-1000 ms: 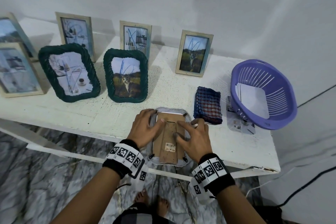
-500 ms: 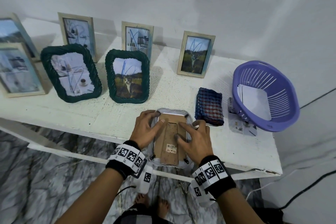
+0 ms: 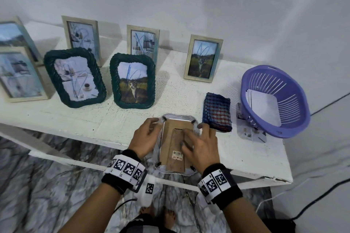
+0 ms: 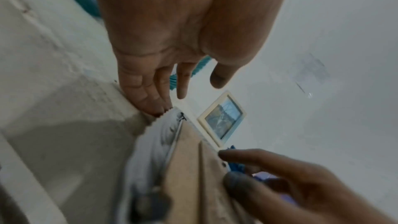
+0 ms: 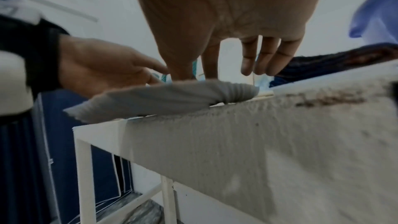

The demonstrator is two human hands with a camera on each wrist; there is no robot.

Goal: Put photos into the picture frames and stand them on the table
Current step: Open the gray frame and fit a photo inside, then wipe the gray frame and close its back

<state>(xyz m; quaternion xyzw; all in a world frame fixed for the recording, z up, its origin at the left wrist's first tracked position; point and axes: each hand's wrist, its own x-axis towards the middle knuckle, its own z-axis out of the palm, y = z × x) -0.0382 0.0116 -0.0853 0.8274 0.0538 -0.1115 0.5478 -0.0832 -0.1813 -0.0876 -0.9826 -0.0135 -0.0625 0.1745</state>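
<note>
Grey ribbed picture frame (image 3: 177,144) lies face down at white table (image 3: 79,117) edge, brown backing up. Left hand (image 3: 144,137) rests open-fingered on its left rim; right hand (image 3: 201,143) presses flat, fingers extended, on backing.

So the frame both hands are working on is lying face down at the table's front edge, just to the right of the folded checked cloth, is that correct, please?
Not quite: the face-down frame lies to the left of the folded checked cloth, not its right. The head view shows it. The rest holds: the left hand and right hand are on it at the table's front edge.
</note>
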